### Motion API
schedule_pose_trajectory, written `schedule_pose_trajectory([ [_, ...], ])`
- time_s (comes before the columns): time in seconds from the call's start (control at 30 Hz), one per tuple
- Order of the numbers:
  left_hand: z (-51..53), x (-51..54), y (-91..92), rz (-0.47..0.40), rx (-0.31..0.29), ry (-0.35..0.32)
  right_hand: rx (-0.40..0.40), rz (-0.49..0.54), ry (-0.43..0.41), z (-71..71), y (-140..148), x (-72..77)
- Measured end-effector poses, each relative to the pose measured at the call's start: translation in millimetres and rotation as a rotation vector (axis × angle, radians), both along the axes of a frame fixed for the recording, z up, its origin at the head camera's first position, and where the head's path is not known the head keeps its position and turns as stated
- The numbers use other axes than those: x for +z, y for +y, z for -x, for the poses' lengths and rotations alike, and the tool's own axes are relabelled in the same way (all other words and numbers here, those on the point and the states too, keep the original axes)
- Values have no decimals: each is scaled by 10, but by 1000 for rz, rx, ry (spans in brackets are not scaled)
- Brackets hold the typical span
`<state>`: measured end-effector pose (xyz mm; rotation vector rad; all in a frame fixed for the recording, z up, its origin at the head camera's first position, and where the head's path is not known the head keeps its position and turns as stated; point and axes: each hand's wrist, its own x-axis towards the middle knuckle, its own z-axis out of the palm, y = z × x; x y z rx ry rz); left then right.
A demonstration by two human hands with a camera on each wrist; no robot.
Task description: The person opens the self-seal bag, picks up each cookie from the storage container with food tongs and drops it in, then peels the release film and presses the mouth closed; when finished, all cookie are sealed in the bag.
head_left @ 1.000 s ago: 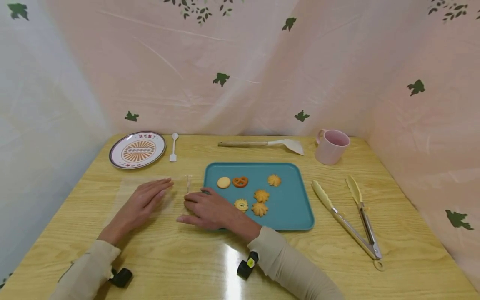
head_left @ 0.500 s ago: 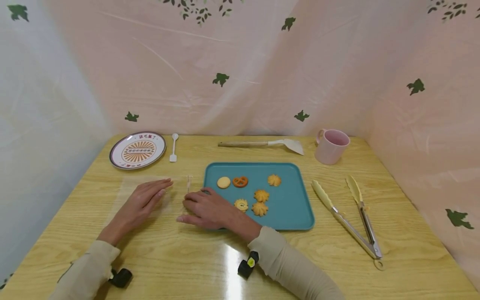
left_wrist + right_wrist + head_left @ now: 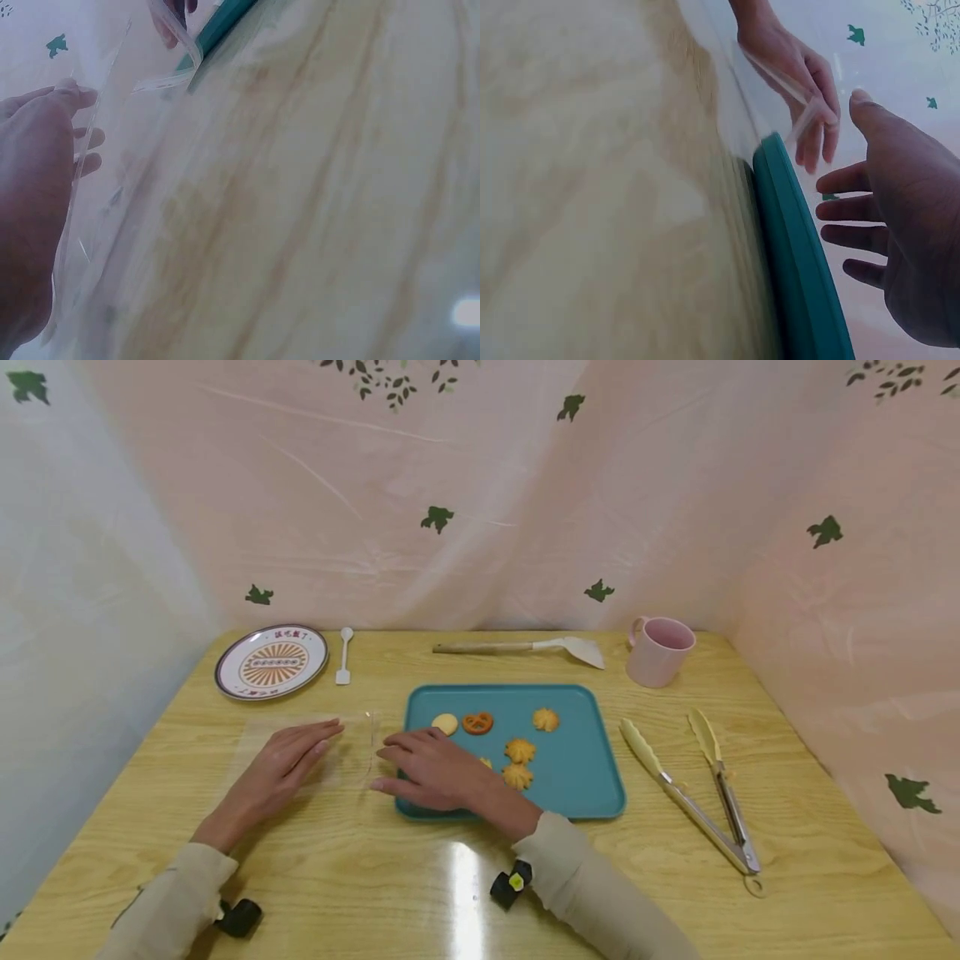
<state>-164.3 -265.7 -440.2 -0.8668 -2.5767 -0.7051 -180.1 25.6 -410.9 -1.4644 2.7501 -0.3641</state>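
Note:
A clear plastic bag [image 3: 356, 768] lies on the table's left side, its edge standing up a little towards the tray. My left hand [image 3: 276, 767] is at the bag with fingers extended; whether it is inside or on top I cannot tell. In the left wrist view, the clear film [image 3: 135, 187] runs past its fingertips. Over the left rim of the teal tray [image 3: 581, 793] hovers my right hand [image 3: 438, 768], fingers spread and holding nothing. The tray bears a pretzel [image 3: 477, 722], a round biscuit [image 3: 444, 723] and flower-shaped cookies [image 3: 520, 750]. One more cookie is mostly hidden behind the right hand.
Behind stand a patterned plate [image 3: 272, 662], a small white spoon [image 3: 344, 656], a spatula [image 3: 517, 647] and a pink mug [image 3: 660, 652]. Spread tongs [image 3: 693, 802] lie right of the tray. Leaf-printed cloth [image 3: 480, 527] hangs along the table's back and sides.
My right hand has moved right, away from the bag's edge and further over the tray, covering the nearest cookie. My left hand stays almost where it was.

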Motion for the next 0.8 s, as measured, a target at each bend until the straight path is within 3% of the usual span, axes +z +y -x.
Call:
schedule_pose_trajectory([
  [0.2, -13, -7, 5, 13, 24, -34, -29, 43, -20, 12, 244, 39],
  [0.4, -23, 4, 15, 5, 25, -35, -67, 125, 24, -3, 546, 24],
  [0.53, -27, -3, 13, -9, 11, -10, -117, 139, 51, -27, 766, 27],
  [0.8, -23, -22, 3, -20, 3, 2, -245, 177, 3, -76, 1246, 88],
])
